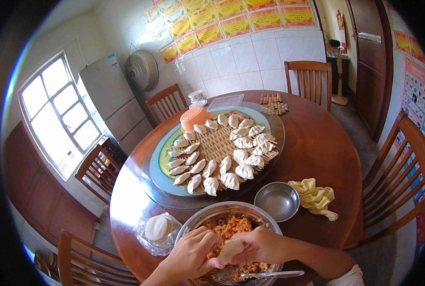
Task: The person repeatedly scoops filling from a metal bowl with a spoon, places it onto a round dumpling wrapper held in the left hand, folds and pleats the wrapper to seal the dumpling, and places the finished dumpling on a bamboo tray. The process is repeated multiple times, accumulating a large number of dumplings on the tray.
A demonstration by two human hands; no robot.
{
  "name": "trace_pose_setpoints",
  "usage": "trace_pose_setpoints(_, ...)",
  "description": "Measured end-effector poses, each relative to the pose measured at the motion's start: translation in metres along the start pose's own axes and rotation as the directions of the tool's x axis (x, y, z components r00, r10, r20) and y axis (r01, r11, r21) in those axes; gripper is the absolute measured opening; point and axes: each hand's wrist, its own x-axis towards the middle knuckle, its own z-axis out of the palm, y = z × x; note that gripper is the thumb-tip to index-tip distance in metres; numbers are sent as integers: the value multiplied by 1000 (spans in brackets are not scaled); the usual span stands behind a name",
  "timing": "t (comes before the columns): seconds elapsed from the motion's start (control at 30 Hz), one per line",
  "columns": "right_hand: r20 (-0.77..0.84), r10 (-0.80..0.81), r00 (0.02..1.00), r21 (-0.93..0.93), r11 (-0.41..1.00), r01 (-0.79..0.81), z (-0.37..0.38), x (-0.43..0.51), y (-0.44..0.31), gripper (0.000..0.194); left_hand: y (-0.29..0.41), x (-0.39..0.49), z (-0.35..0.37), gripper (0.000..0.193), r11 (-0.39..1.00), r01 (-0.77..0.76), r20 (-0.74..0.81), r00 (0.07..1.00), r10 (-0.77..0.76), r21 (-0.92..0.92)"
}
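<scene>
Over a steel mixing bowl [230, 204] of orange-flecked filling [230, 228], my left hand [194, 250] and my right hand [260, 246] pinch a dumpling wrapper [231, 251] between their fingers. The wrapper looks folded over; whether filling is inside is hidden. A metal spoon [277, 274] rests in the bowl, its handle over the right rim. Left of the bowl, a stack of round dumpling wrappers [158, 228] sits on a clear plastic bag [142, 234]. Beyond the bowl, many shaped dumplings [210, 186] ring a woven tray [212, 146].
A small steel bowl [277, 202] and a crumpled yellow cloth [314, 198] lie to the right. The tray rests on a glass turntable [155, 178] with an orange plastic basket [194, 118]. Wooden chairs [402, 171] surround the round wooden table [320, 150]. Woven coasters [275, 103] lie at the back.
</scene>
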Motion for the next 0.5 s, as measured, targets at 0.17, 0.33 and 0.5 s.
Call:
trace_pose_setpoints(0.17,-44,-12,999,188,982,20,-1,2,1,37,-6,-2,9,22,970,-155,-118,977,179,187)
trace_pose_setpoints(0.33,-80,-119,990,437,888,142,7,5,5,39,-7,-8,12,22,882,-263,-188,915,357,391)
trace_pose_setpoints(0.5,-170,-259,951,126,951,282,3,5,4,47,-8,-7,10,25,774,-314,-222,838,498,550)
